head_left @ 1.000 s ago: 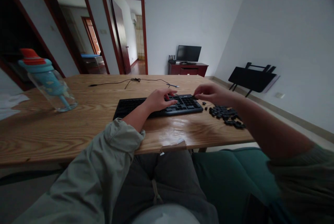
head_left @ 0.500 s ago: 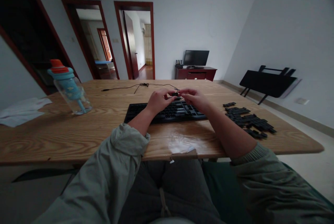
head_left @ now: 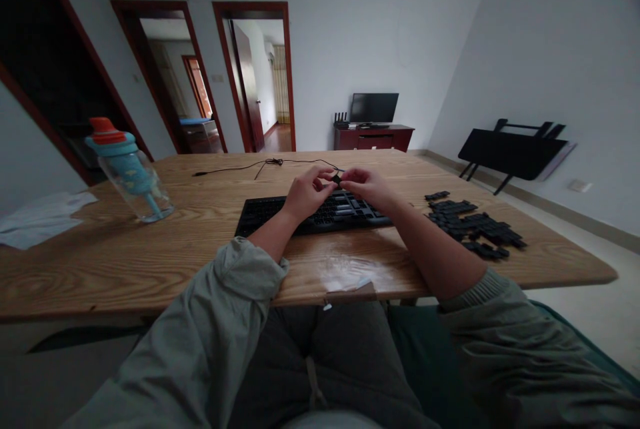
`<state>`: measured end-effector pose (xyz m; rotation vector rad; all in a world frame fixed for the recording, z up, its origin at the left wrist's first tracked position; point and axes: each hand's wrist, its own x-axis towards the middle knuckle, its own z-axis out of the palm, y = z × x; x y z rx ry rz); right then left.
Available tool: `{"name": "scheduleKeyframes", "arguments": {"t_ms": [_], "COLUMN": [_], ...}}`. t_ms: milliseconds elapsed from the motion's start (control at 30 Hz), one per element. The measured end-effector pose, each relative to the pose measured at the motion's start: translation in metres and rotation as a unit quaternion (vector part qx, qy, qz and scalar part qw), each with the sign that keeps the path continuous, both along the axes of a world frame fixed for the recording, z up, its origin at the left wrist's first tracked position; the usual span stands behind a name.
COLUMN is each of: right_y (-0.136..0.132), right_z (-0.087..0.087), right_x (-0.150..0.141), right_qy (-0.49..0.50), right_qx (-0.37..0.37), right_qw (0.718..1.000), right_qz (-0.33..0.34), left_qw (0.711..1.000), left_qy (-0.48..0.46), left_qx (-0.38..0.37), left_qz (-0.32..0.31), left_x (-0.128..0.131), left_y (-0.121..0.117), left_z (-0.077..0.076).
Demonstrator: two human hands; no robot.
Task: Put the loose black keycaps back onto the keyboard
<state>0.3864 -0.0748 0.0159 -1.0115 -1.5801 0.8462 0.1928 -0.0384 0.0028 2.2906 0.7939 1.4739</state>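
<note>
Above the back edge of a black keyboard, both my hands meet around a small black piece that looks like a keycap. My left hand pinches it between thumb and fingers from the left. From the right, the fingertips of my right hand close on the same piece. Greyish strips show in the keyboard's middle, where caps seem to be off. My forearms cover parts of both keyboard ends. A pile of loose black keycaps lies on the table to the right of my right forearm.
A clear bottle with an orange and blue lid stands at the left of the wooden table. White tissue lies beyond it at the left edge. A black cable runs behind the keyboard. Clear tape sits on the front edge.
The small black piece has been turned between my fingers and now appears tilted, corner up. My hands stay together over the keyboard; the whole view has shifted slightly.
</note>
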Motion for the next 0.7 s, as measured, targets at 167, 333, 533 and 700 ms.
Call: {"name": "scheduleKeyframes", "arguments": {"t_ms": [167, 333, 533, 700], "right_y": [0.0005, 0.0002, 0.0031, 0.002], "right_z": [-0.0037, -0.0071, -0.0074, -0.0075], "right_x": [-0.0017, -0.0041, 0.0009, -0.0024], "right_qy": [0.004, 0.025, 0.043, 0.048], "right_qx": [-0.006, -0.023, -0.036, -0.061], "right_qw": [1.0, 0.999, 0.998, 0.996], "right_qz": [0.004, 0.026, 0.022, 0.033], "left_qw": [0.999, 0.998, 0.996, 0.995], "left_qy": [-0.009, 0.032, 0.049, 0.056], "left_qx": [-0.038, -0.013, 0.055, 0.079], "left_qz": [-0.033, -0.058, -0.046, -0.036], "left_x": [0.0035, 0.003, 0.0008, 0.0002], "left_y": [-0.0036, -0.0059, -0.0012, -0.0019], "left_z": [0.0012, 0.002, -0.0004, -0.0007]}}
